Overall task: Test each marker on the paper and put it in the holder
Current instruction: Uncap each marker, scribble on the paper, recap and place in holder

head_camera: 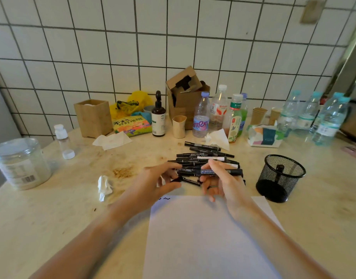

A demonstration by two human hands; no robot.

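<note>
Markers [205,158] mostly lie piled just behind the paper [203,238], which bears one squiggle; one stands in the holder [280,178]. Right hand [223,182] grips another; left hand [159,178] pinches its cap.

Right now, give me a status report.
Right hand grips a marker over the pile. Left hand pinches its cap. Mesh holder holds one marker. Path unobstructed.

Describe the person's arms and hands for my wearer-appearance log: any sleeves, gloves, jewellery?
Both forearms are bare all the way to the frame edge, with no sleeves showing. The left hand and right hand wear no gloves. No watch, bracelet or ring is visible; some fingers are partly hidden.
</note>
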